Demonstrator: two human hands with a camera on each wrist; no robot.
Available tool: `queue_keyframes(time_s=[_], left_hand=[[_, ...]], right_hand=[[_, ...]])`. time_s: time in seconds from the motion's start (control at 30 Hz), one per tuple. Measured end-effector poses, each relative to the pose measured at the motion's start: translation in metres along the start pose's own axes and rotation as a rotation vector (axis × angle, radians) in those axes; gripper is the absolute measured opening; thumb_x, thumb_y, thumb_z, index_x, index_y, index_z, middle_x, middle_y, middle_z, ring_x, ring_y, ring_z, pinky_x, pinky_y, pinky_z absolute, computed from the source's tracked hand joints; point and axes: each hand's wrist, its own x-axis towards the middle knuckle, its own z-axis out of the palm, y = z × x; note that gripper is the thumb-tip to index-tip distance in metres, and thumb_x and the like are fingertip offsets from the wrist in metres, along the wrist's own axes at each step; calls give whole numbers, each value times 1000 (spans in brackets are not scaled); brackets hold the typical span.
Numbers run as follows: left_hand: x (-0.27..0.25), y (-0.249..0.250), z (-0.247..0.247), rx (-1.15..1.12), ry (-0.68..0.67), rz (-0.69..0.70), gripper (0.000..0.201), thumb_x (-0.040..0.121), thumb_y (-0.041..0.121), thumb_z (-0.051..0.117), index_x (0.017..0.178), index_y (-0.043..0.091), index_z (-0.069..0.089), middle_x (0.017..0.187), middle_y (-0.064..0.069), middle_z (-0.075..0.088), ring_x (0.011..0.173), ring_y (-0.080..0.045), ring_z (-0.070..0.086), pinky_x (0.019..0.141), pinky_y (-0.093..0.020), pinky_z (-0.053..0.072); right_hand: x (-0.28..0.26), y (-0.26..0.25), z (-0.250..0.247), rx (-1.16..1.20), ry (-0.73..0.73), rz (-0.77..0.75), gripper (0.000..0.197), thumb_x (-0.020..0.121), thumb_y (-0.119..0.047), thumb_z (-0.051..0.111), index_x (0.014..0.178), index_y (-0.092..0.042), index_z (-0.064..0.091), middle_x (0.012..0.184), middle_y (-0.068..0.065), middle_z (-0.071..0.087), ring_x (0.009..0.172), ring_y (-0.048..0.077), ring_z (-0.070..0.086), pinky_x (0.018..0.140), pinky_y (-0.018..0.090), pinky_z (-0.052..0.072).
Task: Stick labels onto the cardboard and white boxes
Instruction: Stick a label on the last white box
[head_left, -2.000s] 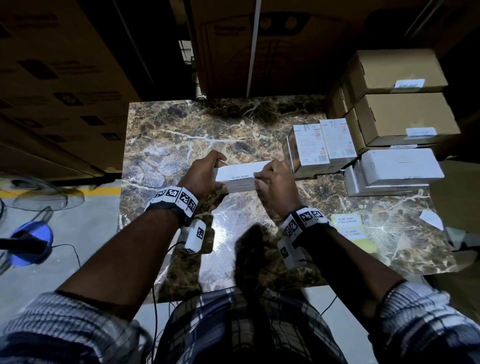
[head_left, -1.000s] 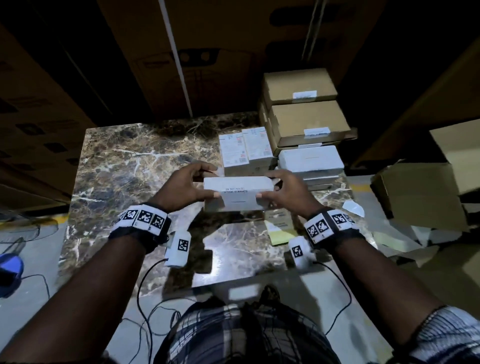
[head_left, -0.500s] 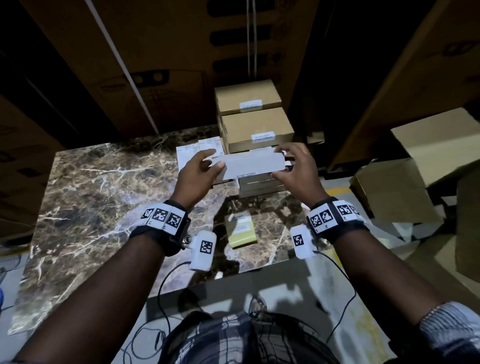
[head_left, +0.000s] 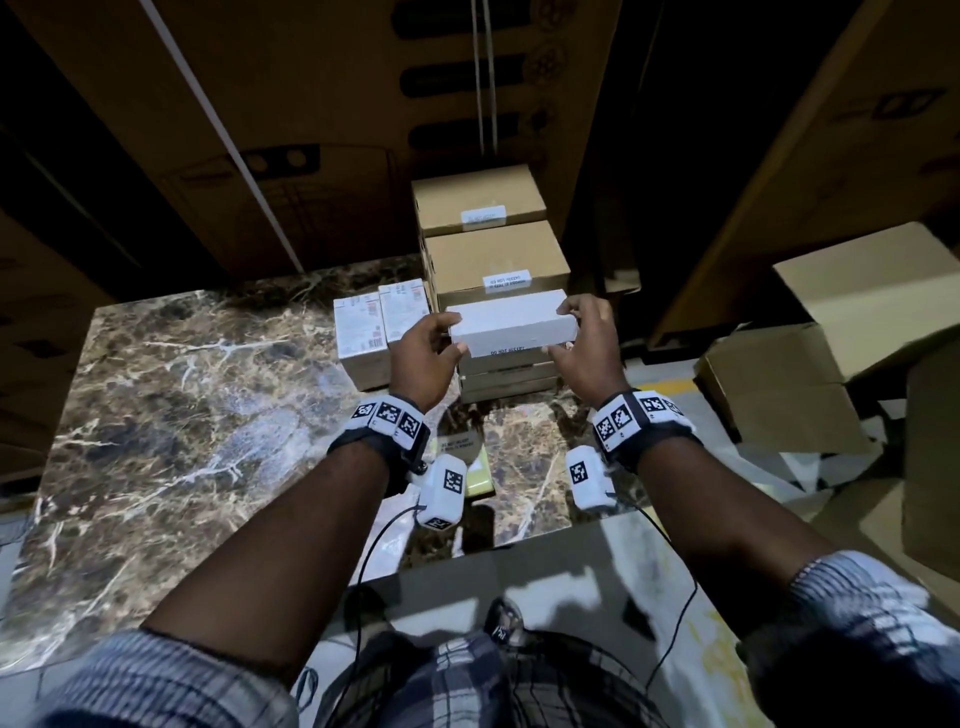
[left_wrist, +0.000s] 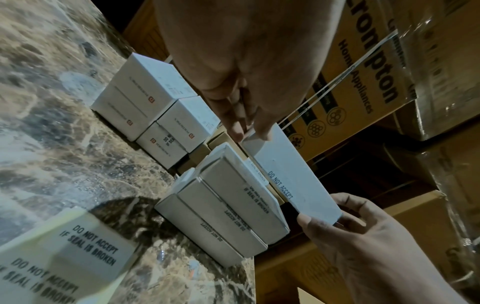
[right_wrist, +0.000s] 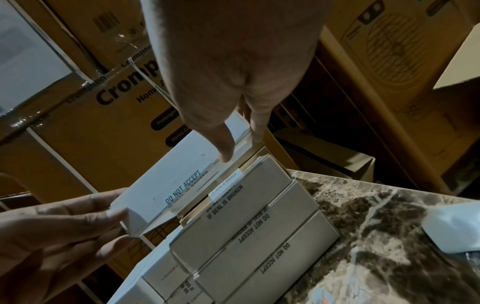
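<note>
A flat white box (head_left: 511, 322) bearing a "DO NOT ACCEPT" label is held just above a stack of labelled white boxes (head_left: 506, 376). My left hand (head_left: 423, 356) pinches its left end and my right hand (head_left: 584, 345) pinches its right end. In the left wrist view the held white box (left_wrist: 293, 174) hovers over the stack (left_wrist: 233, 216). The right wrist view shows the held box (right_wrist: 182, 181) with a gap above the stack (right_wrist: 246, 236). Two labelled cardboard boxes (head_left: 493, 260) are stacked behind. A sheet of labels (head_left: 465, 457) lies on the marble table (head_left: 182, 405).
Small printed white boxes (head_left: 382, 332) stand left of the stack. Large cartons (head_left: 311, 104) wall the table's far side. Loose cardboard boxes (head_left: 789, 384) lie on the floor at the right. A white paper scrap (right_wrist: 451, 226) lies on the table's right part.
Both hands carried the white box from the table's middle away and to the right, over the stack of white boxes. It now sits lower, closer to the stack's top.
</note>
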Motion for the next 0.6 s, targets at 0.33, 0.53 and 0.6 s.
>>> queue_keyframes(time_s=[0.33,0.53,0.6], left_hand=[[4,0,6,80,-10,6,29,90,6,66,118,14,66,112,5,66,102,-10,63,89,-23,51],[7,-3,8,75,-45,-19,28,93,3,61,120,12,63,117,3,66,107,-8,61,95,-25,50],[9,1,6,90,-56,-15,29,94,4,61,121,13,61,124,1,65,113,-9,61,97,-24,48]], right_hand=[[9,14,10,0,-1,19,32,77,3,77,92,-17,58,120,8,51,113,24,56,88,13,39],[9,13,12,-46,26,18,25,80,6,69,98,-9,62,118,11,51,104,22,55,86,11,36],[10,11,12,-54,46,21,24,81,7,70,98,-9,62,118,12,51,102,20,55,82,2,33]])
